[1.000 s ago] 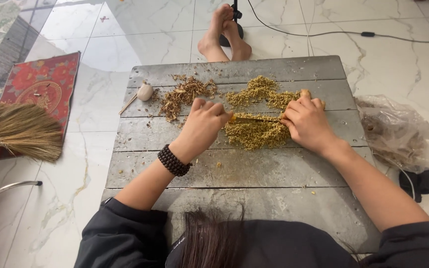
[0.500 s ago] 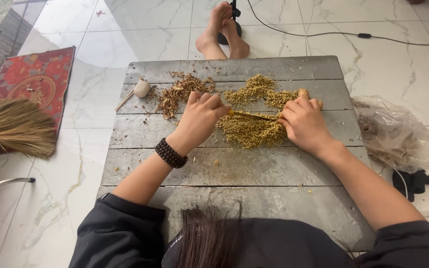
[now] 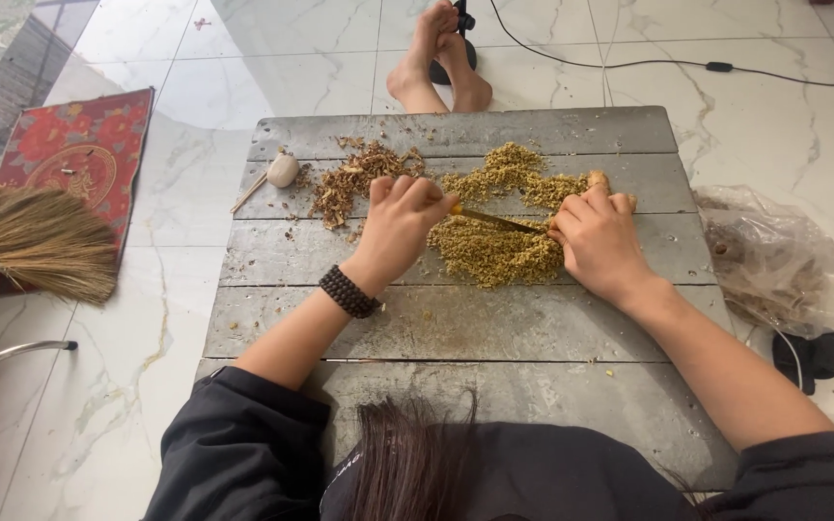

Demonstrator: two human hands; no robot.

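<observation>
Head cam: both hands' fingers grip knife [image 3: 499, 221] (long axis left-right) over chopped herbs [image 3: 494, 253].

This looks like a room in a home, used for hand work done sitting on the floor: a low grey plank table [image 3: 456, 318] stands on glossy white marble-look floor tiles [image 3: 243, 58]. Left of the table lie a red patterned rug [image 3: 79, 154] and a straw broom [image 3: 31, 241]; beyond its far edge rest another person's bare feet [image 3: 436, 58], with a black cable [image 3: 678, 68] running off to the right. On the table sit piles of chopped dried herb [image 3: 494, 251], and just right of it lies a crumpled clear plastic bag [image 3: 784, 260].
</observation>
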